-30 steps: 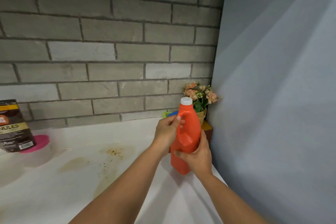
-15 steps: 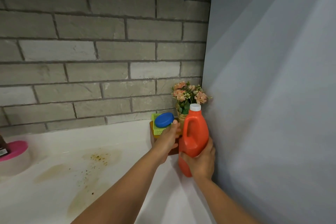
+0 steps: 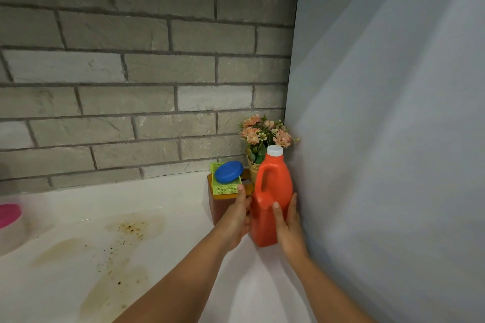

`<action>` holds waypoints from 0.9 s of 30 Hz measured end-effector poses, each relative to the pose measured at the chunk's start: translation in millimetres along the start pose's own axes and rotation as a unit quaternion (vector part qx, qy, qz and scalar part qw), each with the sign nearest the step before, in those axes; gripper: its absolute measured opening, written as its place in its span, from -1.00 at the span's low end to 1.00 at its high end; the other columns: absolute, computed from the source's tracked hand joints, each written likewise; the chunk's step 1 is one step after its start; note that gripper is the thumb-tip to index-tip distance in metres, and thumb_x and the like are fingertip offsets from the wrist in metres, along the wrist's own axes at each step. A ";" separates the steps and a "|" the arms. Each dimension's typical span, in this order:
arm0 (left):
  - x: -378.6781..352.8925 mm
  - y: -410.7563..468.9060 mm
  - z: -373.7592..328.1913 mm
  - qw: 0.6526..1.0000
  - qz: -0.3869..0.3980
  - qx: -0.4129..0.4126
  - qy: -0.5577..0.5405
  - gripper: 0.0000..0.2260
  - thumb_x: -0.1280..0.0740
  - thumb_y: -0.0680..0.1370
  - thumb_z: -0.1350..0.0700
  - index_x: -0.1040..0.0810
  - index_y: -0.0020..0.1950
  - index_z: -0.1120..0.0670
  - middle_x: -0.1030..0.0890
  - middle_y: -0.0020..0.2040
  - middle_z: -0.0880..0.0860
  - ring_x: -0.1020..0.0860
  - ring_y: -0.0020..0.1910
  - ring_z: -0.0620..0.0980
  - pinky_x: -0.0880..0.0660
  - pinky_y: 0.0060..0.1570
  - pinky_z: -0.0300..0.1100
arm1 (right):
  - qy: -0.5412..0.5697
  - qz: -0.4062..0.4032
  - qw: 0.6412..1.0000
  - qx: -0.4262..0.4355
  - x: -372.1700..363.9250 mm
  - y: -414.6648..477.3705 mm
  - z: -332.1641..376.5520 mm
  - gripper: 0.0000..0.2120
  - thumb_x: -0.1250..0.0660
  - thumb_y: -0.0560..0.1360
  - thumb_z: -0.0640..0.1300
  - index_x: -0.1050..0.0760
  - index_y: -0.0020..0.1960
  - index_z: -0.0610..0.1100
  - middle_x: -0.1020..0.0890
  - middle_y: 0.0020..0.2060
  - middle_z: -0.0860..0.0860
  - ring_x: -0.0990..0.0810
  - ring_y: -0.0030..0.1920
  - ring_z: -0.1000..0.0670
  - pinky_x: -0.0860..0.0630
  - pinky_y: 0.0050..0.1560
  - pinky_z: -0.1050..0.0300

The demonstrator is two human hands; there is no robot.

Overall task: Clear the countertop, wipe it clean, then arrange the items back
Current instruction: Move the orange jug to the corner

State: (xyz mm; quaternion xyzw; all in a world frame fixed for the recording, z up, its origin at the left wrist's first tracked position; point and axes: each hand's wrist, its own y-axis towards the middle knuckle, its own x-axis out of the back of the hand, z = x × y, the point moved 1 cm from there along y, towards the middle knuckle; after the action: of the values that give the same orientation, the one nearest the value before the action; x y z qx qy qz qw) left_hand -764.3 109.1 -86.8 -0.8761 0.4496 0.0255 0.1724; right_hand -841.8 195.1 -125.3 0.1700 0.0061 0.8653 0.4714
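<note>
With forearms stretched forward, the left hand (image 3: 236,215) and right hand (image 3: 288,223) each clamp their grip on the upright orange bottle (image 3: 278,181).

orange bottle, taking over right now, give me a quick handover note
Left hand grips the orange bottle on its left side; right hand grips its right side, thumb across the front.
Bottle upright in the right corner by the grey wall; whether it rests on the countertop is unclear.
Done: nothing wiped, brown stains show.
Left: clear the green basket, flowers, pink-lidded container; wipe; rearrange.
</note>
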 end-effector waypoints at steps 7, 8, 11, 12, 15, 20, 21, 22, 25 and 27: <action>6.5 0.3 7.8 1.000 -0.007 -0.014 0.002 -0.36 0.16 0.56 -0.27 -0.10 0.52 0.09 -0.18 0.52 0.01 -0.20 0.48 0.04 -0.12 0.42 -0.01 | -0.061 -0.055 0.997 0.001 2.3 -0.1 4.0 -0.42 -0.05 0.61 0.06 0.02 0.53 -0.12 -0.17 0.48 -0.16 -0.20 0.46 -0.12 -0.16 0.41 0.07; 7.4 -0.4 7.9 1.000 -0.014 -0.016 0.008 -0.36 0.16 0.57 -0.27 -0.11 0.52 0.09 -0.20 0.51 0.01 -0.22 0.47 0.04 -0.12 0.41 0.00 | -0.073 -0.095 0.993 0.015 2.8 -1.5 6.7 -0.45 -0.08 0.61 0.03 -0.07 0.51 -0.17 -0.25 0.43 -0.19 -0.25 0.42 -0.15 -0.19 0.37 0.08; 13.3 -1.1 8.6 0.999 -0.047 -0.018 0.019 -0.37 0.15 0.57 -0.27 -0.18 0.50 0.09 -0.27 0.48 0.05 -0.30 0.43 0.09 -0.17 0.39 0.02 | -0.063 -0.186 0.979 0.062 3.2 -7.6 16.0 -0.57 -0.15 0.58 -0.03 -0.36 0.35 -0.26 -0.45 0.20 -0.24 -0.42 0.23 -0.21 -0.31 0.18 0.11; 15.6 -2.7 8.4 0.998 -0.059 -0.021 0.021 -0.37 0.14 0.57 -0.27 -0.22 0.49 0.08 -0.31 0.46 0.08 -0.34 0.40 0.11 -0.20 0.37 0.03 | -0.049 -0.191 0.978 0.074 2.5 -10.1 20.3 -0.57 -0.14 0.56 -0.01 -0.41 0.30 -0.27 -0.48 0.15 -0.24 -0.45 0.19 -0.21 -0.31 0.14 0.13; 23.1 -12.9 5.4 0.995 -0.084 -0.039 0.033 -0.40 0.13 0.59 -0.24 -0.32 0.43 0.09 -0.42 0.37 0.12 -0.44 0.29 0.13 -0.29 0.30 0.04 | -0.021 -0.184 0.976 0.114 -4.4 -17.0 33.4 -0.47 -0.06 0.49 0.10 -0.47 0.21 -0.27 -0.51 0.09 -0.20 -0.45 0.14 -0.16 -0.27 0.11 0.20; 47.6 -37.8 -4.5 0.988 -0.126 -0.078 0.043 -0.47 0.13 0.61 -0.21 -0.42 0.32 0.06 -0.53 0.15 0.08 -0.52 0.08 0.06 -0.41 0.13 -0.05 | 0.015 -0.130 0.976 0.176 -30.8 -28.6 56.4 -0.46 -0.01 0.47 0.16 -0.50 0.12 -0.23 -0.53 0.00 -0.12 -0.45 0.04 -0.03 -0.36 0.11 0.14; 54.6 -44.2 -6.3 0.987 -0.134 -0.081 0.047 -0.48 0.13 0.61 -0.21 -0.43 0.30 0.05 -0.53 0.14 0.07 -0.52 0.07 0.05 -0.41 0.11 -0.06 | 0.017 -0.112 0.977 0.180 -38.3 -30.7 59.8 -0.49 -0.02 0.49 0.15 -0.49 0.11 -0.22 -0.53 0.01 -0.11 -0.46 0.05 -0.03 -0.38 0.12 0.12; 62.0 -51.1 -8.2 0.985 -0.142 -0.082 0.051 -0.50 0.12 0.61 -0.20 -0.44 0.27 0.04 -0.54 0.13 0.06 -0.52 0.08 0.04 -0.42 0.09 -0.07 | 0.018 -0.093 0.979 0.182 -46.0 -33.5 63.8 -0.53 -0.05 0.51 0.12 -0.48 0.11 -0.22 -0.53 0.02 -0.10 -0.46 0.06 -0.03 -0.39 0.13 0.12; 88.7 -73.7 -14.0 0.979 -0.177 -0.084 0.052 -0.55 0.09 0.63 -0.17 -0.45 0.22 0.03 -0.55 0.12 0.04 -0.53 0.10 0.04 -0.42 0.07 -0.08 | 0.016 -0.044 0.980 0.191 -72.8 -44.0 76.0 -0.62 -0.09 0.51 0.00 -0.47 0.11 -0.26 -0.50 -0.01 -0.06 -0.46 0.04 -0.05 -0.30 0.09 0.23; 111.4 -89.9 -16.0 0.974 -0.204 -0.088 0.049 -0.57 0.06 0.63 -0.15 -0.46 0.22 0.04 -0.55 0.14 0.05 -0.55 0.08 0.05 -0.43 0.04 -0.09 | 0.020 -0.014 0.979 0.202 -93.1 -53.4 86.2 -0.64 -0.10 0.53 -0.04 -0.47 0.14 -0.27 -0.50 -0.01 -0.08 -0.43 -0.01 0.02 -0.26 0.03 0.35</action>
State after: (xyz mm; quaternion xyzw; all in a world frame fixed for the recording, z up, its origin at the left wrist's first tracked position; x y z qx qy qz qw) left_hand -628.2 65.3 -69.0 -0.9611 0.2656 -0.0139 0.0739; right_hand -726.2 135.7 -80.1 0.2440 0.1925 0.8427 0.4397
